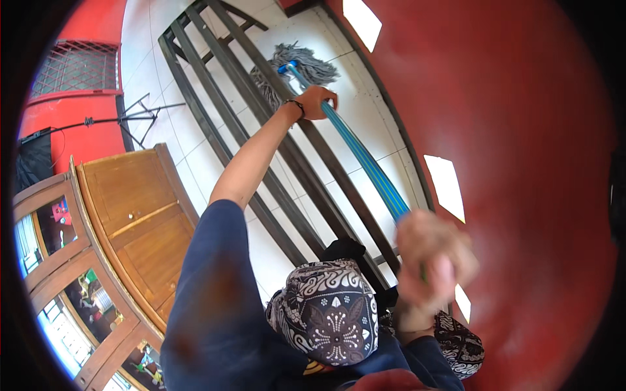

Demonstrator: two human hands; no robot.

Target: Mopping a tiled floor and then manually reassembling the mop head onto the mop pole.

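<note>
A mop with a blue striped handle (368, 166) and a grey string head (303, 65) reaches down to the white tiled floor (195, 140). My left hand (317, 101), a dark band on its wrist, grips the handle low down, close to the mop head. My right hand (430, 267), blurred and close to the camera, is closed around the handle's upper end. The mop head lies against a dark metal bench (274, 140) with long slats.
A red wall (515, 130) fills the right side. A wooden cabinet (137, 215) with glass doors stands at the left. A dark metal stand (140, 111) sits on the tiles by another red wall. My patterned trousers (329, 313) show at the bottom.
</note>
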